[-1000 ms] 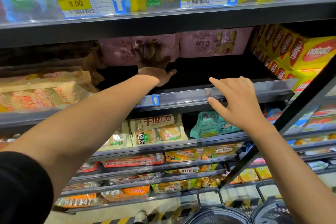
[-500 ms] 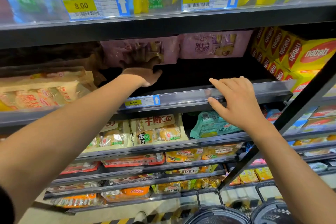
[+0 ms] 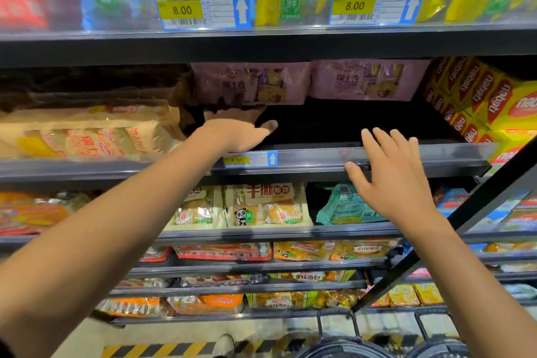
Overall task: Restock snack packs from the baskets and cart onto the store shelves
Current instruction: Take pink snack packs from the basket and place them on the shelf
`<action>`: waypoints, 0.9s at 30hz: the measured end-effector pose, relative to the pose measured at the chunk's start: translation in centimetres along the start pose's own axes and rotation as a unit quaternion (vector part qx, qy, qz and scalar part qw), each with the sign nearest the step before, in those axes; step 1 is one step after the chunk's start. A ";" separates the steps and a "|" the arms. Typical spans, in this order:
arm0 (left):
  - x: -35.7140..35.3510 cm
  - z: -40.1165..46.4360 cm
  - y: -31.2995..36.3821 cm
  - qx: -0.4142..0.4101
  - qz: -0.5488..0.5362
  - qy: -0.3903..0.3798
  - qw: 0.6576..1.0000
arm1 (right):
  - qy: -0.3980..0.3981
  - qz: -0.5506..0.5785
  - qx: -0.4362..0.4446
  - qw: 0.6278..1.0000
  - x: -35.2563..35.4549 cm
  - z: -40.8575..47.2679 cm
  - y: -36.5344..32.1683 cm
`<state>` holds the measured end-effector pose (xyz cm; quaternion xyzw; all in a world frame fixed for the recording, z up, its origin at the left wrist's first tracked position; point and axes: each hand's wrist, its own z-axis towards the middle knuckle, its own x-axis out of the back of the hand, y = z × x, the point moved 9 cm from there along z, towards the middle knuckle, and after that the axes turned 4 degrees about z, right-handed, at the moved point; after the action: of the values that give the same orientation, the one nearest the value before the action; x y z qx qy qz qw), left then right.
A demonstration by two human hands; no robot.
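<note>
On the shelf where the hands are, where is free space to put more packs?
Free: the dark shelf floor in front of the pink packs, between the left hand and the yellow boxes. Crowded: the beige bread bags on the left.

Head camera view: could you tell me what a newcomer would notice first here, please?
Two bare arms reach into the middle shelf: the left hand stretches toward a pink snack pack at the back, and the right hand rests open on the shelf's front rail. Above, two yellow 8.00 price tags catch the eye, and yellow wafer boxes are stacked on the right.
</note>
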<state>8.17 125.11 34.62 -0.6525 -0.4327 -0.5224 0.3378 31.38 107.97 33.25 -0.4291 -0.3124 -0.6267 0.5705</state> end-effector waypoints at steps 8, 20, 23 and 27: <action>0.4 -5.9 0.8 -0.065 0.033 0.132 0.989 | -0.018 0.024 -0.034 0.999 0.6 -0.8 -0.5; -2.0 -11.3 2.9 -0.169 0.034 0.224 0.959 | -0.045 0.021 -0.149 0.988 2.7 -7.5 -4.1; -3.1 -13.3 3.7 -0.213 0.008 0.248 0.945 | -0.059 0.015 -0.175 0.983 2.4 -10.4 -6.3; -5.4 -16.1 5.0 -0.281 -0.003 0.264 0.923 | -0.042 0.000 -0.201 0.979 1.8 -15.6 -9.2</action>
<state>6.10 107.60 33.05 -0.5574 -0.1652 -0.7771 0.2412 19.54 94.83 28.93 -0.5609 -0.2038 -0.6578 0.4595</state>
